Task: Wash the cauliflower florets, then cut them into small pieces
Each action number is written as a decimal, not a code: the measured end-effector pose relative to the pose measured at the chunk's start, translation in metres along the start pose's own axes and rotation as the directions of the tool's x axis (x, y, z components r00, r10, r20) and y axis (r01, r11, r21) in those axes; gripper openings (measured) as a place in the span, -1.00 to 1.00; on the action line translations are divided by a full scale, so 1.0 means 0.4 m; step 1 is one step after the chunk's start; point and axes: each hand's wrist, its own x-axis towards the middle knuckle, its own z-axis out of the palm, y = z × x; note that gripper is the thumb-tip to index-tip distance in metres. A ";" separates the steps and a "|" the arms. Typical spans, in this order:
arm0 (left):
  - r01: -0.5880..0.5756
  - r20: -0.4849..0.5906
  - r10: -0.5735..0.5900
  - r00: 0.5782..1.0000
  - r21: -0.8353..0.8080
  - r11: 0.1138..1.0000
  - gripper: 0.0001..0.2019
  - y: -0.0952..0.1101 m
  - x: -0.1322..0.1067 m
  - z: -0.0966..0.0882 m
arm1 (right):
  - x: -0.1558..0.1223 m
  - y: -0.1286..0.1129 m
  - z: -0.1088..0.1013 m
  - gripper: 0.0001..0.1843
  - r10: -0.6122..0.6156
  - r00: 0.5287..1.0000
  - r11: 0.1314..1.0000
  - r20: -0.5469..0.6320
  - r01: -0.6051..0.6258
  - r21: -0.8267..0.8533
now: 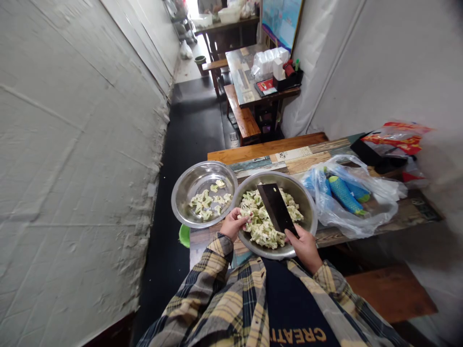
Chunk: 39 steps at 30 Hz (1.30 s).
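Plaid shirt [238, 294] right up close, and here's the right hand [306, 248], firmly gripping a dark cleaver [278, 209], its broad blade slanting over the cauliflower [261, 234] heaped in the fuller basin [311, 207]! The left hand [231, 225], at that basin's left rim, pinches a floret [245, 216]. Just beside sits another basin [190, 182] (only scattered pieces there).

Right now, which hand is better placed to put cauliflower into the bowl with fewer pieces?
Probably the left hand: it seems to pinch cauliflower beside the emptier bowl, while the right hand holds the cleaver over the fuller bowl.
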 end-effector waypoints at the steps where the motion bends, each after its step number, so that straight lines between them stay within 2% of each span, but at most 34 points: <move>1: -0.006 0.003 0.006 1.000 0.000 1.000 -0.59 0.000 0.001 0.002 | -0.001 -0.002 0.000 -0.55 -0.004 1.000 1.000 0.003 0.004 0.003; 7: 0.019 -0.005 -0.019 1.000 -0.022 1.000 -0.58 0.003 0.002 0.004 | -0.007 -0.011 -0.008 -0.54 -0.069 0.998 0.997 0.011 0.070 -0.041; 13: 0.043 -0.023 -0.040 0.999 0.105 0.994 -0.56 -0.013 0.010 0.009 | -0.004 -0.017 -0.005 -0.56 -0.229 0.973 0.958 0.029 0.231 -0.172; 15: 0.043 -0.045 -0.035 0.998 0.189 0.981 -0.57 -0.016 0.023 -0.010 | -0.001 -0.015 -0.004 -0.56 -0.223 0.975 0.960 0.013 0.222 -0.170; 17: 0.011 -0.124 0.033 0.992 0.335 0.942 -0.62 -0.009 0.042 -0.055 | 0.003 -0.010 -0.005 -0.53 -0.183 0.983 0.972 -0.020 0.178 -0.153; 19: -0.010 -0.254 0.182 0.950 0.557 0.830 -0.68 0.011 0.059 -0.123 | 0.007 -0.003 -0.011 -0.50 -0.134 0.990 0.984 -0.051 0.126 -0.128; 21: 0.043 -0.339 0.367 0.866 0.782 0.622 -0.71 0.036 0.073 -0.195 | 0.010 0.004 -0.019 -0.48 -0.093 0.993 0.991 -0.073 0.085 -0.101; 22: 0.070 -0.343 0.445 0.827 0.849 0.524 -0.67 0.047 0.078 -0.224 | 0.010 0.006 -0.022 -0.47 -0.078 0.994 0.993 -0.081 0.070 -0.092; 23: 0.079 -0.314 0.496 0.810 0.896 0.438 -0.63 0.055 0.083 -0.246 | 0.010 0.009 -0.024 -0.47 -0.066 0.994 0.995 -0.088 0.058 -0.087; 25: 0.072 -0.251 0.518 0.818 0.937 0.341 -0.55 0.055 0.093 -0.256 | 0.009 0.013 -0.025 -0.47 -0.044 0.994 0.996 -0.103 0.035 -0.087; 27: 0.017 -0.183 0.457 0.870 0.939 0.343 -0.55 0.033 0.107 -0.221 | 0.007 0.015 -0.022 -0.48 -0.027 0.994 0.996 -0.109 0.017 -0.090; 29: -0.083 -0.080 0.368 0.926 0.910 0.407 -0.60 -0.005 0.125 -0.154 | 0.005 0.014 -0.017 -0.48 -0.029 0.994 0.995 -0.107 0.019 -0.096; 31: -0.206 0.064 0.307 0.950 0.866 0.456 -0.63 -0.045 0.143 -0.077 | 0.002 0.010 -0.014 -0.50 -0.054 0.994 0.993 -0.093 0.044 -0.110; 34: -0.312 0.229 0.232 0.945 0.843 0.438 -0.64 -0.092 0.167 0.015 | -0.006 0.000 -0.014 -0.54 -0.084 0.993 0.990 -0.077 0.075 -0.120; 36: -0.308 0.240 0.200 0.950 0.827 0.470 -0.69 -0.111 0.182 0.046 | -0.013 -0.007 -0.016 -0.55 -0.072 0.994 0.992 -0.079 0.063 -0.105; 39: -0.203 0.140 0.150 0.979 0.761 0.616 -0.83 -0.125 0.203 0.051 | -0.021 -0.011 -0.022 -0.56 -0.023 0.995 0.999 -0.101 0.019 -0.044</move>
